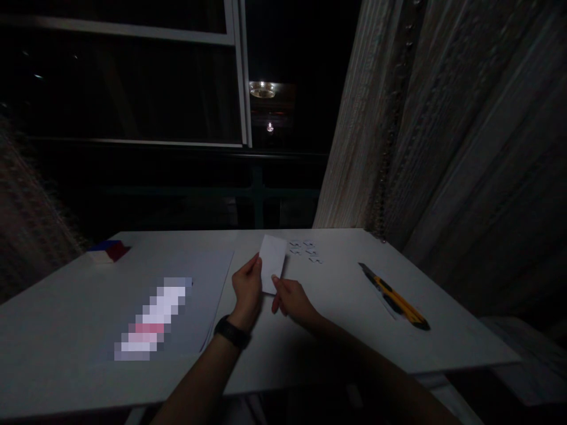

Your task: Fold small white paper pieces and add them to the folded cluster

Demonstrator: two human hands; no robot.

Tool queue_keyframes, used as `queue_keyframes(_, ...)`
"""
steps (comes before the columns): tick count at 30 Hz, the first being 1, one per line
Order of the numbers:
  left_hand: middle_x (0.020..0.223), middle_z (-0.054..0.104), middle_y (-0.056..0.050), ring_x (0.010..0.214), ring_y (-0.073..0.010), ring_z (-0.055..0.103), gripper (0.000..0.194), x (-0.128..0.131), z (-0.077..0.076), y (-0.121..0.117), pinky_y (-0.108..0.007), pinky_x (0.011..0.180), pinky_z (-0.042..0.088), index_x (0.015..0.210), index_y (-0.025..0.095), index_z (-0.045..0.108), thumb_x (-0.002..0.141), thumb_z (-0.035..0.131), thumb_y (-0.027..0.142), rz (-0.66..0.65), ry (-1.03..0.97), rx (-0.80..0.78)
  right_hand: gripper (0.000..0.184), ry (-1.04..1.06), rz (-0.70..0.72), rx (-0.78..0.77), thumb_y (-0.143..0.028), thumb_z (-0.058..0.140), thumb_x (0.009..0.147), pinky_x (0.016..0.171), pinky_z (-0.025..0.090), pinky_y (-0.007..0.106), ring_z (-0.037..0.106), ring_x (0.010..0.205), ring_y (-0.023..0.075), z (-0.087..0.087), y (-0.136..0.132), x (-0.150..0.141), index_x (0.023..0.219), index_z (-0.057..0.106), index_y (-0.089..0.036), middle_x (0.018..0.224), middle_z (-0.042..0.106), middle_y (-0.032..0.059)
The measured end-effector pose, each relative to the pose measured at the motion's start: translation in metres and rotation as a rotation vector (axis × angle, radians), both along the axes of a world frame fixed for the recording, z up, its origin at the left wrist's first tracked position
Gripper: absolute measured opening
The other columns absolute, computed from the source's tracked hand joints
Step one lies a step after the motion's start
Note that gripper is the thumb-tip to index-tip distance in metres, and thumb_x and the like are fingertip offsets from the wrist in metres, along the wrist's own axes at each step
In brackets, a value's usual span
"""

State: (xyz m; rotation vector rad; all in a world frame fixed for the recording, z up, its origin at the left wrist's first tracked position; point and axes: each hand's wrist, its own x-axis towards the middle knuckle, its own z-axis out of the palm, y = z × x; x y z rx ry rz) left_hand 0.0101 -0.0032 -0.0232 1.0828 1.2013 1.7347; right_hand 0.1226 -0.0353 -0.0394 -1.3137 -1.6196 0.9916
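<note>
A small white piece of paper (pixel 272 260), taller than wide, is held up over the middle of the table between both hands. My left hand (pixel 248 286), with a dark band on its wrist, grips the paper's left edge between thumb and fingers. At the lower right corner, my right hand (pixel 292 300) pinches the paper; some of its fingers are tucked behind or below. Just beyond, to the right, several small paper pieces (pixel 310 251) with dark marks lie on the table.
A yellow and black utility knife (pixel 394 298) lies at the right of the white table (pixel 345 348). Sheets of paper (pixel 204 307) bearing a bright pixelated object (pixel 155 316) lie left. A blue, red and white block (pixel 108 251) sits far left. Behind are a dark window and a curtain (pixel 354 147).
</note>
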Motion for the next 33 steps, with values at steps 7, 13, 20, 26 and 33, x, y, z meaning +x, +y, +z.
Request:
queue_keyframes(7, 0.101, 0.066, -0.012, 0.089, -0.0218, 0.062, 0.039, 0.000, 0.003, -0.002, -0.031, 0.076, 0.049, 0.102, 0.012, 0.065, 0.069, 0.063, 0.033, 0.008, -0.023, -0.009, 0.053, -0.066, -0.013, 0.064, -0.055, 0.037, 0.082, 0.049, 0.036, 0.020, 0.048, 0.041, 0.0090, 0.002, -0.001, 0.000, 0.051, 0.054, -0.016, 0.046, 0.059, 0.0016)
queue_keyframes(13, 0.100, 0.067, -0.011, 0.088, -0.0211, 0.062, 0.036, 0.000, 0.008, -0.004, -0.031, 0.076, 0.049, 0.101, 0.011, 0.065, 0.069, 0.064, 0.028, 0.024, -0.055, -0.003, 0.058, 0.042, 0.043, -0.075, -0.063, 0.030, 0.080, 0.037, 0.032, 0.020, 0.039, 0.028, 0.0073, 0.004, 0.000, 0.001, 0.052, 0.049, -0.017, 0.040, 0.055, 0.0004)
queue_keyframes(20, 0.095, 0.068, -0.011, 0.086, -0.0218, 0.063, 0.035, 0.003, 0.008, -0.005, -0.032, 0.077, 0.048, 0.098, 0.011, 0.067, 0.067, 0.065, 0.029, -0.062, 0.018, -0.020, 0.046, 0.304, -0.150, -0.053, -0.060, 0.054, 0.068, 0.032, 0.025, 0.020, 0.037, 0.026, 0.0067, 0.010, 0.009, 0.006, 0.052, 0.047, -0.017, 0.033, 0.046, -0.0040)
queue_keyframes(26, 0.092, 0.069, -0.010, 0.084, -0.0226, 0.064, 0.034, 0.003, 0.003, -0.003, -0.034, 0.075, 0.049, 0.098, 0.013, 0.067, 0.069, 0.063, 0.030, -0.073, 0.126, -0.021, 0.038, 0.419, -0.149, -0.101, -0.050, 0.062, 0.063, 0.031, 0.023, 0.019, 0.044, 0.029, 0.0088, 0.008, 0.011, 0.011, 0.053, 0.048, -0.016, 0.036, 0.054, -0.0002)
queue_keyframes(33, 0.085, 0.070, -0.010, 0.081, -0.0230, 0.064, 0.032, 0.004, 0.001, -0.002, -0.034, 0.073, 0.049, 0.095, 0.013, 0.068, 0.067, 0.065, 0.030, -0.094, 0.129, -0.038, 0.038, 0.462, -0.148, -0.124, -0.048, 0.062, 0.062, 0.028, 0.021, 0.018, 0.044, 0.026, 0.0094, 0.006, 0.017, 0.017, 0.050, 0.045, -0.016, 0.033, 0.051, -0.0002)
